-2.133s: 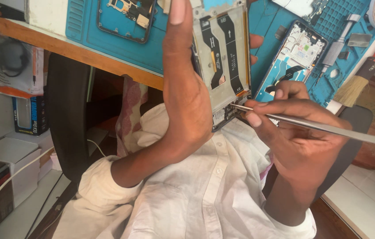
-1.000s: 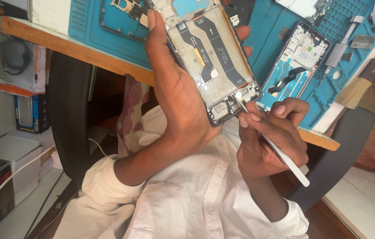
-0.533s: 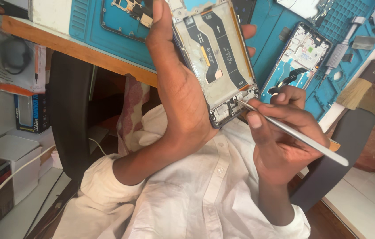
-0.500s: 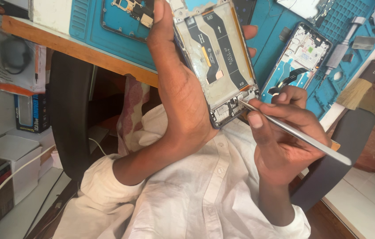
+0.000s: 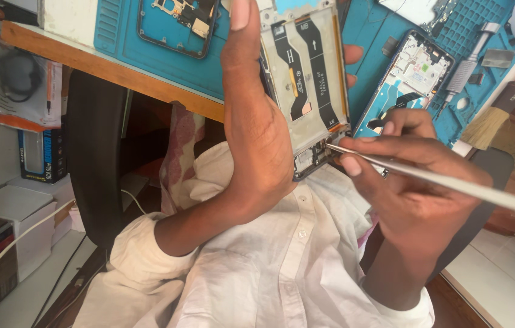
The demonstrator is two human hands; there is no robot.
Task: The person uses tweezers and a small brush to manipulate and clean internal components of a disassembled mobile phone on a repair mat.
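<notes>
My left hand grips an opened phone upright, its back off, showing black flex cables and a small board at the bottom end. The thumb side covers the phone's left edge; fingertips show past its right edge. My right hand holds a thin silver metal tool like a pen. The tool's tip touches the lower right corner of the phone, near the small board. Both hands are raised over my white shirt, in front of the bench edge.
A blue work mat covers the wooden bench. On it lie a second opened phone, a phone frame, a small brush and a metal part. Boxes stand at the left, by a black chair back.
The phone has been turned more upright in my left hand. My right hand shifted the tool from a steep angle to nearly level, its tip staying at the phone's lower corner.
</notes>
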